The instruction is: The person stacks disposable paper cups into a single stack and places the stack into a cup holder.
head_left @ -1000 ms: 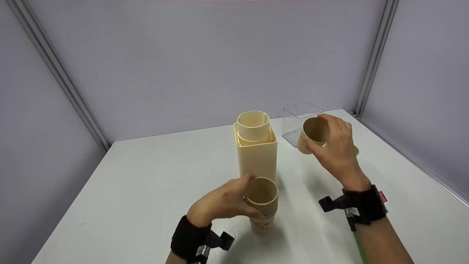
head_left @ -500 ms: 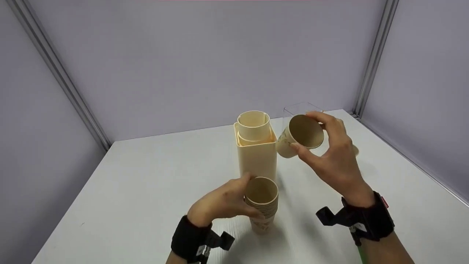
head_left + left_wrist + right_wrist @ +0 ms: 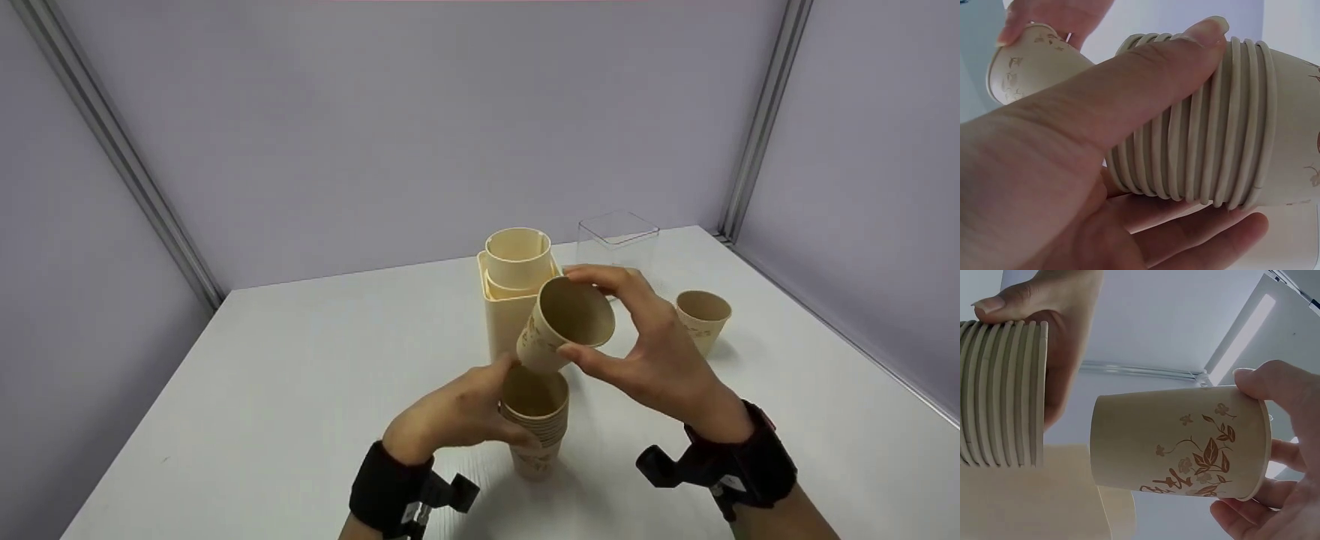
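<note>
Nearly nested: right hand (image 3: 652,360) holds a paper cup (image 3: 564,324) tilted just above the cup stack (image 3: 534,424) gripped by the left hand (image 3: 450,412), one lone cup (image 3: 702,319) left on the bench (image 3: 300,390) at 2 o'clock.

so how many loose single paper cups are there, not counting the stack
2: one cup gripped in the right hand just above the stack held by the left hand; another cup stands on the table.

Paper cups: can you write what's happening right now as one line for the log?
left hand: grips cup stack on table | right hand: holds single paper cup tilted above stack, not nested | spare cup: standing apart
</note>
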